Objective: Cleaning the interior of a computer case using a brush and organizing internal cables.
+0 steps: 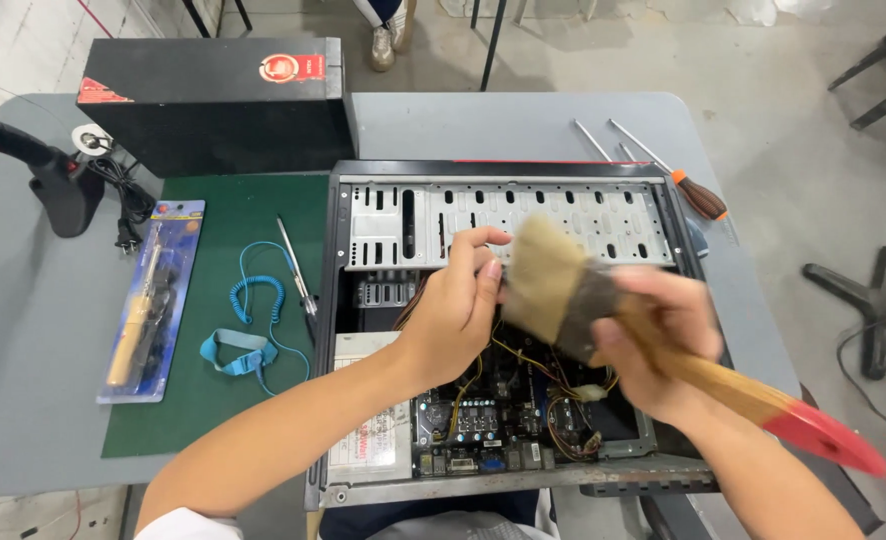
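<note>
The right hand (653, 340) is clamped around the wooden handle of a wide brush (563, 285), whose red handle end points toward 4 o'clock and whose pale bristles sit at the centre of the open PC case (503, 330). The brush is blurred, so it appears to be in motion. The left hand (458, 305) is at the bristles' 9 o'clock, fingers curled and touching or nearly touching them; whether that grip pinches the bristles or merely steadies them cannot be told.

Under both hands lies the motherboard (493, 415) with loose yellow wires (528, 360) running across it. At the case's 9 o'clock a green mat (213, 400) on the grey surface (33, 330) carries a blue wrist strap (248, 335), a thin tool (296, 270) and a packaged soldering iron (148, 305). At 11 o'clock stands a black box (213, 100); at 1 o'clock lie screwdrivers (663, 170).

Risks, as a judgement: the strap lies on the mat, not on a wrist, so a static discharge from dry bristles or bare fingers could harm the board. Bristles might snag the loose wires and tug a connector free. A hard sweep could knock small parts, and the long handle, swung wide, could strike the case's edge.
</note>
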